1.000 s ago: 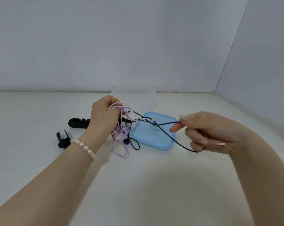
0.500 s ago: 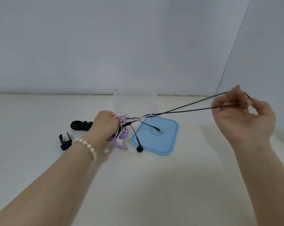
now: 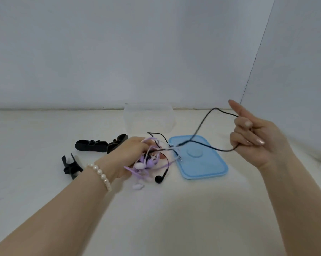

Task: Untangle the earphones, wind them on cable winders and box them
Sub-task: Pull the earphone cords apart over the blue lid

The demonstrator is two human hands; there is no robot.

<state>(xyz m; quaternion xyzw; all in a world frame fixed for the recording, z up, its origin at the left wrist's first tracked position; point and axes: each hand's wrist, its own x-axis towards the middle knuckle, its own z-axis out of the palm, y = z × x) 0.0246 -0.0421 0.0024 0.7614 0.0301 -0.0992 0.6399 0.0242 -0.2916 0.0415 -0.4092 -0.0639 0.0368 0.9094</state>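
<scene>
Cream desk, pale walls behind. Clear plastic box sits at 12 o'clock of the desk centre, against the back edge; its blue lid lies flat just in front of it, toward 1 o'clock. Left hand, pearl bracelet on the wrist, is curled down over the earphone tangle at desk centre, gripping the purple, white and black cords; one black earbud and a pale bud spill out at its 5–6 o'clock. Right hand is raised at 3 o'clock, index finger straight, other fingers curled round a slack loop of black cable running back to the tangle. Two black cable winders: one at 10 o'clock of the left hand, the other at 9 o'clock.
</scene>
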